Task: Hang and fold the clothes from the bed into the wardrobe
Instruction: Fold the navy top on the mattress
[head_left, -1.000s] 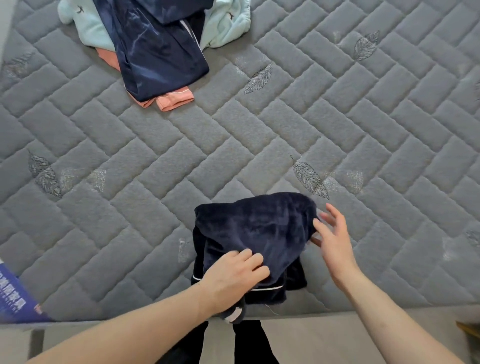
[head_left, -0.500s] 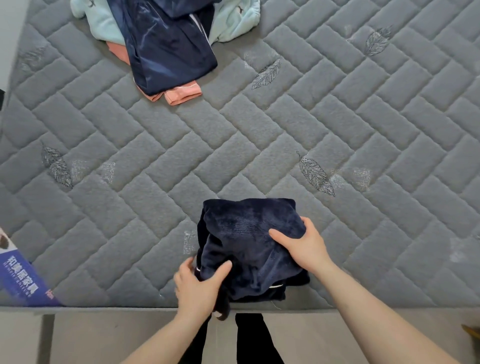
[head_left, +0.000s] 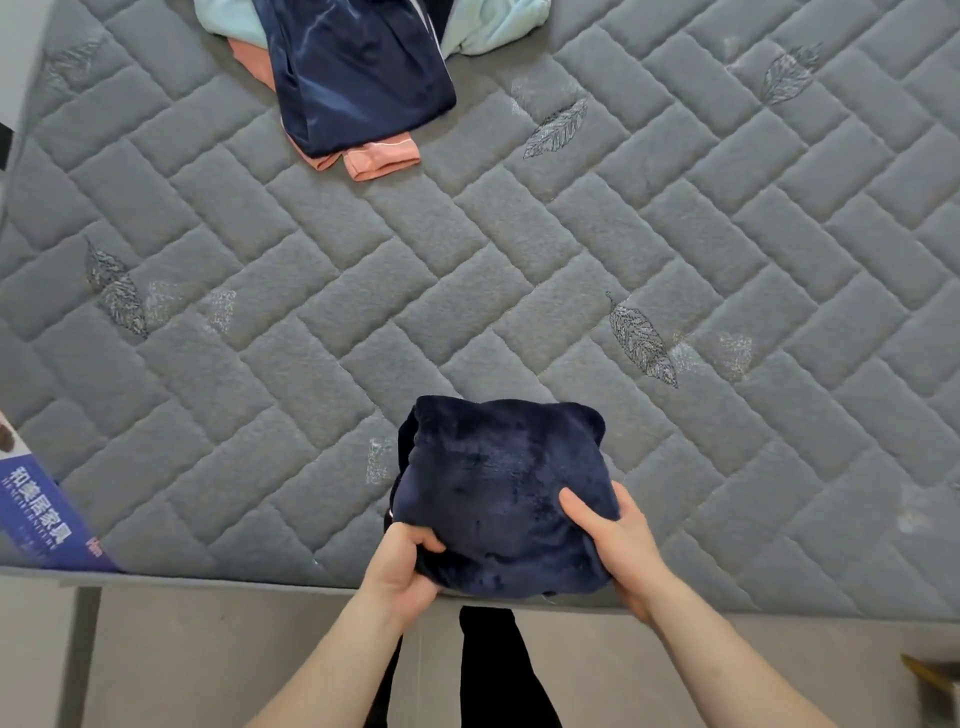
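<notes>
A folded dark navy fleece garment (head_left: 498, 483) lies at the near edge of the grey quilted mattress (head_left: 519, 270). My left hand (head_left: 402, 566) grips its near left corner, fingers curled under the fabric. On its right side my right hand (head_left: 618, 540) clasps it, thumb on top and fingers beneath. At the far edge a shiny navy garment (head_left: 358, 78) lies over a pink piece (head_left: 382, 161) and a pale mint one (head_left: 488, 28). The wardrobe is out of view.
A blue printed label (head_left: 41, 514) sits at the mattress's near left corner. Below the mattress edge runs a grey bed base (head_left: 208, 654), with my dark trouser legs (head_left: 493, 670) against it. A yellowish object (head_left: 930, 675) shows at the lower right.
The right hand came from open beside the bundle to clasp its right side. The left hand slid from on top to grip the near left corner. The bundle is now more compact.
</notes>
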